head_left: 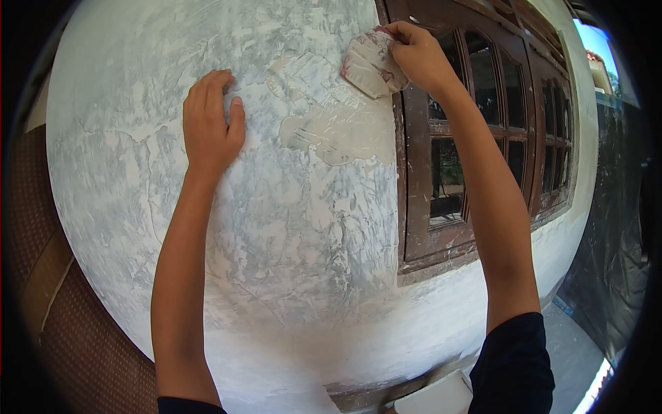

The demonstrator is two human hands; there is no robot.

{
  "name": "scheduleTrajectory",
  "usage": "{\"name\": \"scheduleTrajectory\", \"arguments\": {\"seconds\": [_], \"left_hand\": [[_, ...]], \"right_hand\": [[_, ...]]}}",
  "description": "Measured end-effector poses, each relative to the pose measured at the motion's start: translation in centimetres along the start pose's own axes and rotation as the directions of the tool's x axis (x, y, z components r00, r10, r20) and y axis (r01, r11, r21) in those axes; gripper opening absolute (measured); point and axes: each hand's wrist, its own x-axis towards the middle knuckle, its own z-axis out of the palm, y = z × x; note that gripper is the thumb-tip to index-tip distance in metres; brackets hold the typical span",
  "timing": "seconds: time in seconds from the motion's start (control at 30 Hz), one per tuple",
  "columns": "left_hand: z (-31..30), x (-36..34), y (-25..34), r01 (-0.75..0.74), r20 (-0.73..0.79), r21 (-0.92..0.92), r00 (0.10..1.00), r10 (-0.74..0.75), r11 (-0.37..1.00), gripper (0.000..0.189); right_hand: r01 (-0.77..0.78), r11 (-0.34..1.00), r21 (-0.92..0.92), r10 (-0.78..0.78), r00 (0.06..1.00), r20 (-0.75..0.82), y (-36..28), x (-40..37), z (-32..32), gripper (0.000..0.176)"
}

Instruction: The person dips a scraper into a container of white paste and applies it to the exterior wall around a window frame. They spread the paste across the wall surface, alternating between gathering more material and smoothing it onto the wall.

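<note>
My right hand (418, 56) grips a flat putty scraper (372, 67) by its upper right edge, with the thumb over its face. Pale filler smears and reddish marks cover the scraper. It lies against or very close to the wall (269, 241), beside the window frame. Below and left of it spreads a fresh-looking beige putty patch (341, 131) with ragged edges. My left hand (212, 124) is at the wall left of that patch, fingers lightly bent, thumb apart, holding nothing. Whether its fingertips press on the wall is hard to tell.
A brown wooden window frame (412, 200) with glass panes borders the wall on the right. Woven brown panels (96, 345) stand at the lower left. Below is a pale slab-like object (434, 397), and dark sheeting (607, 200) hangs at far right.
</note>
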Motion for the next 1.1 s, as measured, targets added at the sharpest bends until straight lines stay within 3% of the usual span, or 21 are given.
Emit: {"name": "scheduleTrajectory", "arguments": {"seconds": [0.03, 0.1, 0.13, 0.23, 0.3, 0.37, 0.43, 0.47, 0.5, 0.57, 0.63, 0.73, 0.83, 0.97, 1.03, 1.1], "left_hand": [[0.0, 0.0, 0.0, -0.007, -0.004, 0.02, 1.0, 0.007, 1.0, 0.031], [0.1, -0.1, 0.0, -0.012, -0.001, 0.016, 1.0, 0.012, 1.0, 0.031], [0.1, -0.1, -0.1, -0.015, -0.005, 0.019, 1.0, 0.015, 1.0, 0.03], [0.2, 0.0, -0.2, -0.012, -0.019, -0.002, 1.0, 0.012, 1.0, 0.032], [0.1, 0.0, -0.1, -0.011, -0.012, -0.007, 1.0, 0.011, 1.0, 0.032], [0.1, 0.1, -0.1, -0.014, -0.012, -0.01, 1.0, 0.014, 1.0, 0.032], [0.1, 0.0, -0.1, -0.025, -0.015, 0.018, 1.0, 0.026, 1.0, 0.033], [0.1, 0.1, -0.1, -0.027, -0.018, 0.019, 0.999, 0.027, 0.999, 0.033], [0.1, 0.1, -0.1, -0.03, -0.017, 0.024, 0.999, 0.03, 0.999, 0.033], [0.1, 0.1, 0.1, -0.028, -0.017, 0.025, 0.999, 0.028, 0.999, 0.033], [0.1, 0.1, 0.1, -0.02, -0.011, 0.03, 1.0, 0.02, 0.999, 0.033], [0.0, 0.0, 0.1, -0.034, -0.011, 0.044, 0.999, 0.035, 0.998, 0.034], [0.1, -0.1, 0.1, -0.032, -0.001, 0.046, 0.999, 0.032, 0.998, 0.035], [0.4, -0.3, 0.1, -0.029, 0.01, 0.069, 1.0, 0.029, 0.997, 0.036], [0.4, -0.7, 0.6, 0.043, -0.011, -0.009, 0.999, -0.043, 0.999, 0.037], [0.2, -1.4, 1.7, 0.068, -0.024, -0.045, 0.997, -0.069, 0.997, 0.038]], "right_hand": [[-0.005, 1.0, -0.001, 0.005, 1.0, -0.001, 0.2, -0.1, -0.3, 0.037], [-0.188, 0.976, -0.106, 0.163, 0.964, -0.21, 0.0, -0.4, -1.3, 0.035], [-0.249, 0.966, 0.07, 0.258, 0.939, -0.226, 0.6, -0.1, -1.7, 0.034], [-0.14, 0.982, 0.129, 0.163, 0.969, -0.186, 0.3, -0.9, -1.3, 0.035], [-0.089, 0.996, 0.017, 0.09, 0.993, -0.081, 0.1, -1.2, -0.6, 0.04], [-0.245, 0.969, -0.023, 0.238, 0.958, -0.159, 0.1, -1.1, -1.2, 0.04], [-0.331, 0.921, 0.203, 0.381, 0.872, -0.306, 0.9, -0.6, -2.1, 0.04], [-0.361, 0.883, 0.299, 0.441, 0.857, -0.266, 0.2, -0.9, -2.7, 0.04], [-0.363, 0.883, 0.297, 0.442, 0.856, -0.268, 0.4, -0.9, -2.4, 0.04], [-0.2, 0.94, 0.278, 0.23, 0.97, -0.078, 1.3, -1.2, -1.1, 0.04], [-0.187, 0.954, 0.234, 0.195, 0.981, -0.013, 2.4, -1.3, -0.7, 0.04], [-0.356, 0.89, 0.284, 0.44, 0.831, -0.34, 2.9, -1.5, -1.9, 0.038], [-0.311, 0.897, 0.312, 0.421, 0.817, -0.394, 3.3, -2.4, -2.3, 0.038], [-0.297, 0.917, 0.268, 0.38, 0.856, -0.35, 2.8, -4.4, -1.9, 0.036], [-0.295, 0.908, 0.298, 0.391, 0.852, -0.347, 2.5, -5.7, -1.8, 0.033], [-0.325, 0.832, 0.449, 0.481, 0.826, -0.293, 1.8, -7.5, -2.0, 0.031]]}}
